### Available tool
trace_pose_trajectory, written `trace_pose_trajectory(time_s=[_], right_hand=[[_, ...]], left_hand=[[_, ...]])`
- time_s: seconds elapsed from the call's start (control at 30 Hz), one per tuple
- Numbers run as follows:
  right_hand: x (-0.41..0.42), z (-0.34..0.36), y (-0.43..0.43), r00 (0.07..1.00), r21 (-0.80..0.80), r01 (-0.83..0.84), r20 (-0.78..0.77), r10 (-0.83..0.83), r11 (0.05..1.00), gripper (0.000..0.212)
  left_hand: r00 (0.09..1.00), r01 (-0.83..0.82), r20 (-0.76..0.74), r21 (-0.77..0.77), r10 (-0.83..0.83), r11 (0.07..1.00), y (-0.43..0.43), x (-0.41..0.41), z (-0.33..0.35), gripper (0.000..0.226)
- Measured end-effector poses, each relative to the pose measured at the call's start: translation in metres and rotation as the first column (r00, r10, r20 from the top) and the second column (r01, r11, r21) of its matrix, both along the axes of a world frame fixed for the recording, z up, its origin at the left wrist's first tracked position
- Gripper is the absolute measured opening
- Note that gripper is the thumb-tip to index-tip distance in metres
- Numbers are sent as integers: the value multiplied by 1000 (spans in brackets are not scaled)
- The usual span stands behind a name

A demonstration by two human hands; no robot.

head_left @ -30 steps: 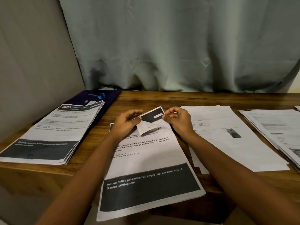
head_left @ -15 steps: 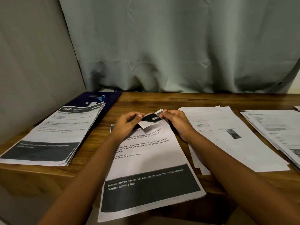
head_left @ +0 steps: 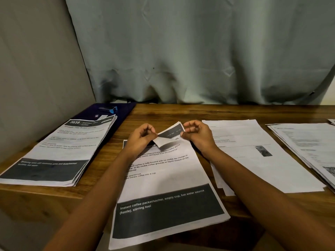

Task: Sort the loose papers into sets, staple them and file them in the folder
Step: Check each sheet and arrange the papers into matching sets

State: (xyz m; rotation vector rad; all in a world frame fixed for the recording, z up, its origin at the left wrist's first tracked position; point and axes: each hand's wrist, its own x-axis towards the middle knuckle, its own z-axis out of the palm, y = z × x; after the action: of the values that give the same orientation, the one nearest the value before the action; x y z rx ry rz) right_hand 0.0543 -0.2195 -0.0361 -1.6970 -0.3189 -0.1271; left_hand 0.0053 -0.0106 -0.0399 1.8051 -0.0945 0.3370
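A set of printed sheets [head_left: 166, 182] with a dark band at its near end lies in front of me and hangs over the table's front edge. Its far top corner [head_left: 168, 135] is folded up and back. My left hand [head_left: 140, 140] pinches the left side of that folded corner. My right hand [head_left: 196, 135] pinches its right side, fingers curled. A second printed set [head_left: 59, 151] lies at the left, partly on a dark blue folder [head_left: 125, 110]. A blue stapler [head_left: 108, 109] sits on the folder at the back.
Two more paper stacks lie to the right: a white stack [head_left: 253, 153] beside my right arm and another stack [head_left: 308, 147] at the right edge. A grey curtain [head_left: 199, 51] hangs behind the wooden table [head_left: 199, 113]. A grey wall [head_left: 36, 69] closes the left side.
The folded corner was pressed lower between my fingers half a second ago; now it is lifted and spread out again, with my hands slightly further apart.
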Motion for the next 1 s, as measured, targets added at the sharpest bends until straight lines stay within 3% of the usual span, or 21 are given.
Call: trace_pose_trajectory(time_s=[0.17, 0.4, 0.6, 0.7, 0.8, 0.9, 1.0], right_hand=[[-2, 1, 0, 997, -18, 57, 47, -56, 998, 23], [-1, -1, 1, 990, -44, 56, 128, -50, 997, 10], [0, 2, 2, 995, 39, -54, 80, 51, 998, 10], [-5, 9, 1, 981, 60, -185, 72, 180, 981, 15], [-11, 13, 3, 947, 1, -314, 63, 314, 949, 17], [-17, 15, 3, 935, -39, -346, 62, 348, 937, 13], [-20, 16, 2, 931, -74, -362, 25, 365, 929, 23]], left_hand=[[999, 40, -8, -18, -41, 999, 0, -1, 1, 36], [996, 83, -11, -59, -84, 995, -1, 0, 0, 43], [994, 103, -24, -82, -106, 991, 1, 2, -2, 35], [994, 112, -8, -84, -113, 990, -1, -1, -1, 31], [995, 95, 3, -42, -95, 995, -2, -2, 1, 26], [998, 58, 11, 13, -58, 998, -1, -2, 1, 23], [999, 32, -22, 43, -31, 999, 2, 0, -1, 26]])
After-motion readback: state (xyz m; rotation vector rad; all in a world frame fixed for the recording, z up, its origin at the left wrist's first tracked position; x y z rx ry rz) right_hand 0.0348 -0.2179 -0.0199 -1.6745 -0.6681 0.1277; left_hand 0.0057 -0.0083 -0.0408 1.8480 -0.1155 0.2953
